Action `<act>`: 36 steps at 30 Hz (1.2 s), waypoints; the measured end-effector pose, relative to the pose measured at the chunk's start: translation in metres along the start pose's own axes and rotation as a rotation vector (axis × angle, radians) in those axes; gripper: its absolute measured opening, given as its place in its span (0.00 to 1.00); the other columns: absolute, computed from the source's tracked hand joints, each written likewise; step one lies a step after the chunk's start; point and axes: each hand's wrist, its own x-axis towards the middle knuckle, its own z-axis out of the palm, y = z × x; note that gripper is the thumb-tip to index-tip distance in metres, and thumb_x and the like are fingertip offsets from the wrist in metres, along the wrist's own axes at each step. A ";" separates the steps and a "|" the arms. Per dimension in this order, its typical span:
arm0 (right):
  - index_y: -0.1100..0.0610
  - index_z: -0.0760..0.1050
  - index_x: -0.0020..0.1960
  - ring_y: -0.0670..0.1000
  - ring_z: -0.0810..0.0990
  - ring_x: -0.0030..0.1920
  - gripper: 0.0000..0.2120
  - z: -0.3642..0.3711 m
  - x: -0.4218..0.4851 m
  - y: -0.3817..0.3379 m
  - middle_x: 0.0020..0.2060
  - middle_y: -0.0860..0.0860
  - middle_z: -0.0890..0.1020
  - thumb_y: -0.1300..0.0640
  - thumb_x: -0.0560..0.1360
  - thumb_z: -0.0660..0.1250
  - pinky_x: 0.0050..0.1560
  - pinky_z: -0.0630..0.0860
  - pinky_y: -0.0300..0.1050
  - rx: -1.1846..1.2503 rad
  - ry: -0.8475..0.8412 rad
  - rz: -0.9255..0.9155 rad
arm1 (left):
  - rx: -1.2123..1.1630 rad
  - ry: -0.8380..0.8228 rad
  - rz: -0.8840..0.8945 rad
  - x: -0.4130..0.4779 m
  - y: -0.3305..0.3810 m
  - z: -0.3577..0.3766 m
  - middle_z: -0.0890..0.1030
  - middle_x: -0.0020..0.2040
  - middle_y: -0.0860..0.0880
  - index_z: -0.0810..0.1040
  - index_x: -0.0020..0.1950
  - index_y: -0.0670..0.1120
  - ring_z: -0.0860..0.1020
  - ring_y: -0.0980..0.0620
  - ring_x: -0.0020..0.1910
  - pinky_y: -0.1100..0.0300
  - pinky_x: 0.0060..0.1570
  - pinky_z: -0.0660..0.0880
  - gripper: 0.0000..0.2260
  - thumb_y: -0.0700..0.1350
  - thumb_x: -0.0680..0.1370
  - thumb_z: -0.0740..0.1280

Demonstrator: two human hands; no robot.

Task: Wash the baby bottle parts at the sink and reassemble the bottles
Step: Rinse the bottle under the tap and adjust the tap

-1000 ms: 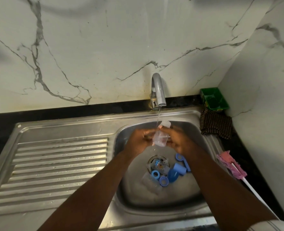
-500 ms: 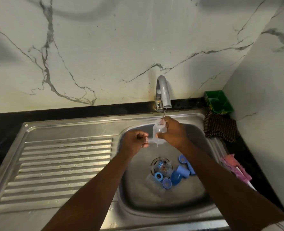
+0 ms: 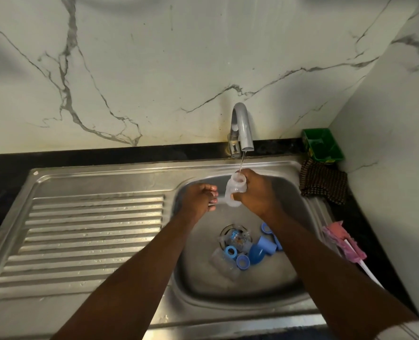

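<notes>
My right hand (image 3: 257, 192) grips a small clear baby bottle (image 3: 235, 190) upright under the tap (image 3: 242, 128), and a thin stream of water runs into its open mouth. To the left of the bottle my left hand (image 3: 201, 197) hovers with its fingers loosely curled and nothing in it. On the basin floor by the drain lie another clear bottle (image 3: 237, 239) with a printed picture, a clear part (image 3: 224, 262), and several blue rings and caps (image 3: 255, 251).
The steel sink (image 3: 299, 192) has a ribbed drainboard (image 3: 93, 236) on its left. At the right stand a green tub (image 3: 322, 144), a dark checked cloth (image 3: 323, 182) and a pink bottle brush (image 3: 346, 244) with a white handle. Marble walls close the back and right.
The bottle was lifted from between both hands up to the spout and turned upright. My left hand let go of it and drew back to the left.
</notes>
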 end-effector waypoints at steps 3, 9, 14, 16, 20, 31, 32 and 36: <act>0.53 0.74 0.62 0.48 0.78 0.53 0.24 -0.004 0.002 -0.001 0.53 0.47 0.79 0.61 0.69 0.77 0.54 0.73 0.41 0.102 0.179 -0.008 | -0.049 -0.029 -0.030 0.002 0.000 0.002 0.83 0.55 0.42 0.79 0.61 0.40 0.82 0.43 0.55 0.56 0.47 0.81 0.09 0.36 0.81 0.64; 0.54 0.74 0.62 0.49 0.78 0.54 0.23 -0.001 -0.002 0.002 0.54 0.50 0.80 0.63 0.70 0.75 0.53 0.71 0.41 0.024 0.086 -0.005 | -0.082 -0.020 -0.077 -0.001 0.000 0.001 0.83 0.57 0.42 0.79 0.63 0.41 0.83 0.43 0.55 0.56 0.47 0.82 0.11 0.36 0.81 0.65; 0.54 0.73 0.64 0.50 0.77 0.56 0.25 0.004 0.000 0.004 0.56 0.51 0.79 0.64 0.70 0.75 0.52 0.70 0.41 -0.085 -0.038 0.007 | -0.062 -0.005 -0.068 -0.001 0.000 0.001 0.83 0.56 0.43 0.78 0.63 0.42 0.82 0.46 0.53 0.57 0.48 0.81 0.11 0.37 0.81 0.66; 0.54 0.74 0.62 0.47 0.77 0.52 0.23 0.003 0.001 0.004 0.52 0.48 0.79 0.63 0.70 0.76 0.51 0.71 0.39 0.009 0.092 0.007 | -0.089 -0.018 -0.079 -0.001 -0.001 0.002 0.83 0.57 0.43 0.78 0.63 0.42 0.83 0.46 0.53 0.58 0.47 0.81 0.11 0.38 0.81 0.66; 0.55 0.75 0.60 0.50 0.79 0.54 0.21 0.003 0.009 0.003 0.52 0.50 0.80 0.63 0.70 0.76 0.53 0.73 0.38 -0.003 -0.029 -0.004 | -0.099 -0.005 -0.083 -0.001 0.003 0.004 0.82 0.57 0.41 0.79 0.62 0.42 0.82 0.43 0.56 0.51 0.54 0.81 0.10 0.38 0.81 0.66; 0.52 0.72 0.59 0.43 0.78 0.47 0.22 0.001 0.006 0.004 0.47 0.44 0.78 0.64 0.70 0.75 0.45 0.74 0.34 0.179 -0.008 -0.030 | -0.457 -0.133 -0.097 0.005 0.016 0.017 0.83 0.58 0.40 0.78 0.63 0.41 0.84 0.44 0.55 0.47 0.58 0.81 0.12 0.42 0.80 0.69; 0.53 0.70 0.59 0.43 0.78 0.48 0.22 -0.002 0.006 0.006 0.48 0.45 0.78 0.66 0.71 0.74 0.45 0.75 0.34 0.281 -0.059 0.007 | -0.443 -0.161 -0.031 0.007 0.017 0.018 0.83 0.59 0.41 0.78 0.64 0.42 0.84 0.44 0.56 0.48 0.57 0.81 0.14 0.39 0.79 0.70; 0.57 0.67 0.66 0.58 0.81 0.56 0.20 0.000 0.003 0.020 0.58 0.58 0.79 0.56 0.78 0.70 0.56 0.79 0.57 0.638 -0.081 0.259 | -0.395 -0.247 0.097 0.015 0.022 0.024 0.84 0.59 0.43 0.78 0.65 0.43 0.83 0.43 0.58 0.47 0.57 0.80 0.20 0.31 0.74 0.72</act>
